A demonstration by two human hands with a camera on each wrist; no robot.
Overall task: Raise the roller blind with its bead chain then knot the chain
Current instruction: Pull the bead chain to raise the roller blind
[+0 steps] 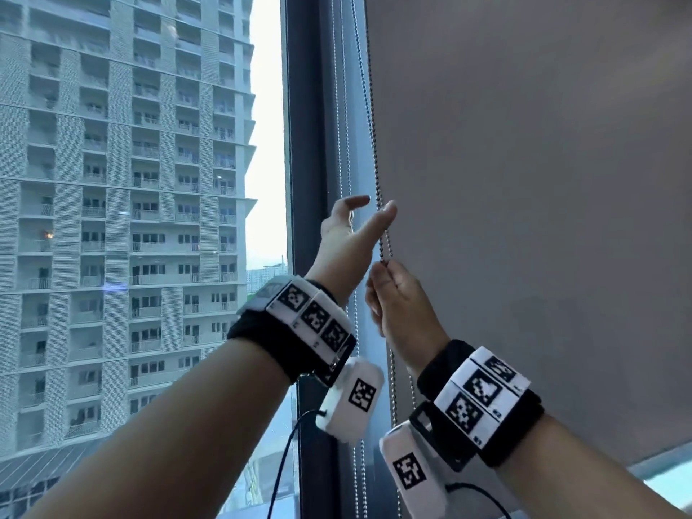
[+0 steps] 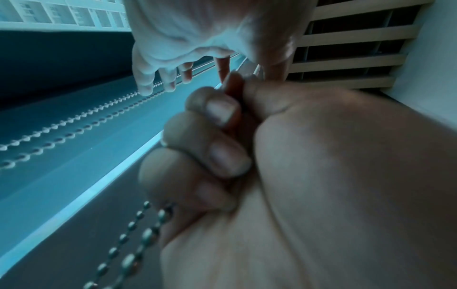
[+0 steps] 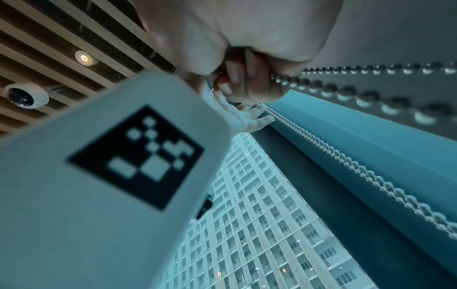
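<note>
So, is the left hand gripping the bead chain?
No, the left hand is open, reaching higher up, while only the right hand grips the bead chain.

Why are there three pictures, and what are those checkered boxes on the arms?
There is no machine here, just a person's two hands. The checkered boxes are small cameras strapped to the wrists. The big picture comes from a camera on the person's head. The other two come from the wrists, looking along the hands, so everything looks huge and tilted. There is no table: the person stands at a window with a grey roller blind. The right hand grips the bead chain that raises the blind. The left hand is open, higher up beside the chain.
</note>
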